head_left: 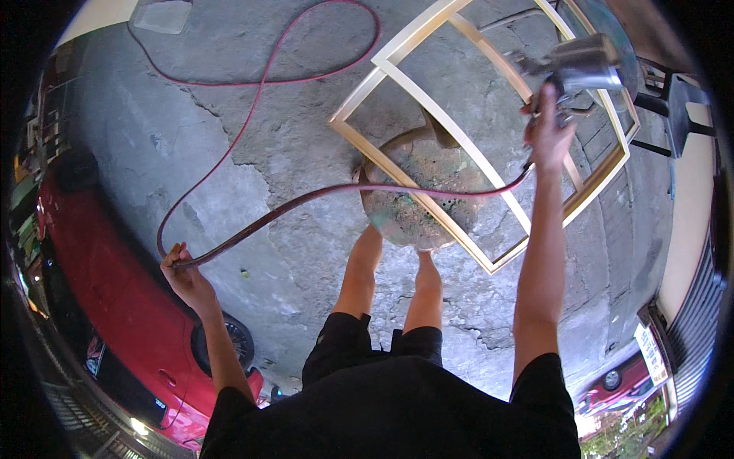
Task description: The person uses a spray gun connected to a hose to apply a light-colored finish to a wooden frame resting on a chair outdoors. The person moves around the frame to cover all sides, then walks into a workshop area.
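Note:
My right hand (550, 136) grips a spray gun (587, 64) with a metal cup, blurred by motion, over the far right part of a pale wooden frame (451, 125). The frame has several crossbars and open panels. From the gun's handle a dark red air hose (325, 192) runs left across the near part of the frame. At the left, my left hand (189, 281) is closed round the hose, lifting it off the ground. Under the frame's near left part is a round, paint-speckled stool top (394, 218). The gun's nozzle is too blurred to make out.
The hose loops over cracked grey concrete (306, 138) at the far left. A red car (115, 298) stands on my left. Beyond the frame's right end is a dark plastic stool (673, 107). Another red vehicle (615, 380) shows at the lower right.

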Action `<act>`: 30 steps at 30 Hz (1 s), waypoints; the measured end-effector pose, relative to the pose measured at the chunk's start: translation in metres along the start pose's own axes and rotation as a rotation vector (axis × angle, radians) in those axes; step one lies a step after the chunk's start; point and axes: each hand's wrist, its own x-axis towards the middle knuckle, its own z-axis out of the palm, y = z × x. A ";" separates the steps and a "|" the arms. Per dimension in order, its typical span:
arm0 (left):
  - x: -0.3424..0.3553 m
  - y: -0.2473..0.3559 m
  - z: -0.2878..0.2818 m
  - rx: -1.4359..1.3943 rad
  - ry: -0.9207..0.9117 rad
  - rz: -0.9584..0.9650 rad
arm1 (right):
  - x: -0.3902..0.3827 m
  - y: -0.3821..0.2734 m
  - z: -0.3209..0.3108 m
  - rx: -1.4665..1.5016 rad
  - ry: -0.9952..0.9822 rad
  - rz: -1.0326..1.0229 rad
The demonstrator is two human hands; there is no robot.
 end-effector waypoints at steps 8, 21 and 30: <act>-0.010 -0.037 -0.016 -0.072 -0.030 -0.174 | -0.071 -0.008 0.019 -0.112 -0.464 0.191; -0.120 0.092 0.040 -0.189 -0.239 -0.229 | 0.189 -0.013 0.015 -0.135 -0.058 -0.124; -0.160 -0.033 0.010 -0.212 -0.251 -0.493 | 0.107 -0.067 -0.004 0.218 0.226 -0.183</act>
